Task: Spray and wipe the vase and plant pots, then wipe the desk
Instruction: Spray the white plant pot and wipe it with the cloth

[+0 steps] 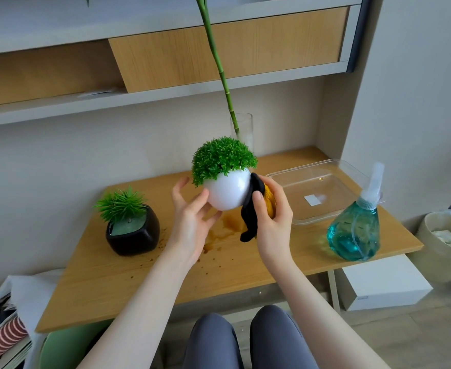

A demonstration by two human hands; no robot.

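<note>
The white round pot [227, 191] with its green tuft is held in the air above the brown spill [225, 226] on the counter [144, 278]. It could slip: the left hand [189, 217] only cups it from below and the side, fingers [177, 191] loosely spread, thumb on the glossy wall. The right hand [271, 217] grips a black-and-yellow cloth [256, 209], fingers curled round it, pressing it against the pot's right side; a hard rub may push the pot out. Left of the spill stands the black pot [132, 231]; beyond it the glass vase [243, 129]; to its right the spray bottle [355, 230].
</note>
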